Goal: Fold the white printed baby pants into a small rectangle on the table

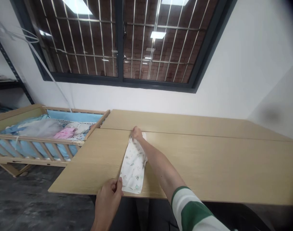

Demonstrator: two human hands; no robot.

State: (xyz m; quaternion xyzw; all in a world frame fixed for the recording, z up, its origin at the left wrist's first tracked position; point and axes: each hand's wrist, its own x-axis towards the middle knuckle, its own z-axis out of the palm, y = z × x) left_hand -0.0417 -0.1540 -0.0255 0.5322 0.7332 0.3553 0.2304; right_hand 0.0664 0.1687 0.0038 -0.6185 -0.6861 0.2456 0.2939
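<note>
A white cloth point(134, 165) with a small scattered print lies on the wooden tabletop, folded into a long narrow strip. I cannot tell whether it is a garment. At its lower left corner, the thumb and fingers of my left hand point(109, 195) are pinched together on the edge. My right hand point(137, 133) reaches to the far end, its fingers closed on the upper left part of the cloth. My right forearm passes over the table beside the cloth's right edge.
The long wooden tabletop point(209, 166) has a seam along its back part. To the left stands a wooden crib point(47, 141) with blue lining and heaped fabrics, including a pink cloth point(65, 132). Behind are a white wall and a barred window point(121, 41).
</note>
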